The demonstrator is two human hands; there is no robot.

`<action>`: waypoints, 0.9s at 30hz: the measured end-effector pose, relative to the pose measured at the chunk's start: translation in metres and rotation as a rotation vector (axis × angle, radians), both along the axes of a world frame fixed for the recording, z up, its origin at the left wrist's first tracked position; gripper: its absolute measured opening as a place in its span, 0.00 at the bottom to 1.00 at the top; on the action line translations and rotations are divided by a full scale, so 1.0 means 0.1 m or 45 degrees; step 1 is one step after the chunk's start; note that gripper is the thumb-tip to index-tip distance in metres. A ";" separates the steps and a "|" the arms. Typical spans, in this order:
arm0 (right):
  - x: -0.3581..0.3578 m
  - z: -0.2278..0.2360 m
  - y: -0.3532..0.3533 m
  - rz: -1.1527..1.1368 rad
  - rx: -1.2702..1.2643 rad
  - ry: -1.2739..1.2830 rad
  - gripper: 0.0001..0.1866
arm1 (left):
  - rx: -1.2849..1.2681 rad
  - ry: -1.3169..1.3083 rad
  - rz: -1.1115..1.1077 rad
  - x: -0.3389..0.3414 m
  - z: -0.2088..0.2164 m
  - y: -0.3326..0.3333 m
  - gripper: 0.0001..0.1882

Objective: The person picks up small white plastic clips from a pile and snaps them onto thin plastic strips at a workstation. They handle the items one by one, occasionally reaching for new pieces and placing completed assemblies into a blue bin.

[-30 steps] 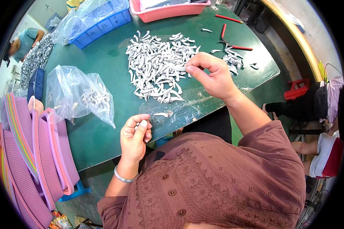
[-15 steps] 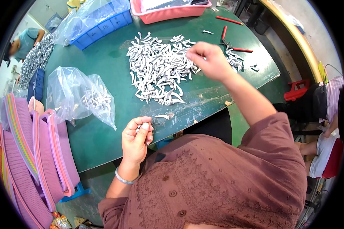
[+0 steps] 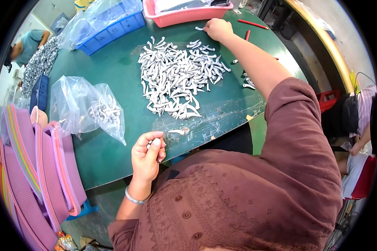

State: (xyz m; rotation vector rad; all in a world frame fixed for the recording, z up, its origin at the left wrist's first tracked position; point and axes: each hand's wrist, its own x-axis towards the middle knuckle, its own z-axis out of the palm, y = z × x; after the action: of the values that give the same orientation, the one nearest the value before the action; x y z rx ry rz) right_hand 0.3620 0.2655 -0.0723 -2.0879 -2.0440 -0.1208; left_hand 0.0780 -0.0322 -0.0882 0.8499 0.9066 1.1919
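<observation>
My right hand (image 3: pixel 219 30) reaches to the far side of the green table, fingers pinched together. A small curved silver-grey metal piece (image 3: pixel 199 29) sticks out to the left from its fingertips. My left hand (image 3: pixel 146 155) stays at the near edge, its fingers curled round a small metal piece (image 3: pixel 149 144) that shows only in part. Beside it on the table lies a single curved piece (image 3: pixel 178 131). Between my hands spreads a large pile of similar curved metal pieces (image 3: pixel 176 79). A smaller group (image 3: pixel 248 82) is partly hidden by my right forearm.
A clear plastic bag (image 3: pixel 107 111) with more pieces lies at left. Behind are a blue crate (image 3: pixel 111 31) and a pink basket (image 3: pixel 188 17). Red-handled pliers (image 3: pixel 247 36) and a red rod (image 3: pixel 253 24) lie at right. Purple baskets (image 3: pixel 54 167) stand left; other people are nearby.
My right hand has moved away from the pile to the far edge near the pink basket, with a metal piece now showing at its fingertips. The left hand has barely moved.
</observation>
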 end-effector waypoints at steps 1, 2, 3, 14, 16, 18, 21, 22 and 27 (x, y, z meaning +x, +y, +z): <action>0.01 0.01 0.00 -0.002 -0.004 0.000 0.10 | 0.000 -0.005 -0.005 0.00 0.00 0.00 0.07; 0.03 0.02 0.00 -0.015 0.007 0.035 0.11 | -0.004 -0.006 -0.008 0.00 0.00 0.00 0.07; 0.05 0.02 0.01 -0.029 0.018 0.069 0.11 | 0.000 0.012 -0.015 0.01 0.01 0.00 0.07; -0.38 0.41 -1.70 1.000 0.031 0.584 0.05 | -0.141 -0.016 0.015 0.03 0.05 0.04 0.07; -0.57 0.27 -2.08 1.211 -0.060 0.600 0.05 | -0.174 -0.023 0.047 0.00 0.05 0.04 0.07; -0.70 0.16 -2.36 1.257 -0.133 0.663 0.06 | -0.176 -0.090 0.032 -0.01 0.06 0.04 0.07; -0.89 0.04 -2.55 1.142 -0.042 0.507 0.10 | -0.219 -0.099 0.056 -0.01 0.07 0.03 0.06; -0.93 0.01 -2.57 1.119 0.024 0.465 0.08 | -0.221 -0.108 0.049 -0.01 0.08 0.03 0.06; -0.97 -0.06 -2.56 1.110 0.010 0.548 0.05 | -0.252 -0.049 0.029 -0.03 0.11 0.00 0.07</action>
State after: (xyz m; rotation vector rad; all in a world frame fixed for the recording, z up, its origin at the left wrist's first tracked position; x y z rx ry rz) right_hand 0.2649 0.0097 -0.0780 -0.9335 -2.4086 0.4153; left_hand 0.0750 -0.0326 -0.0777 0.6570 0.9870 1.1136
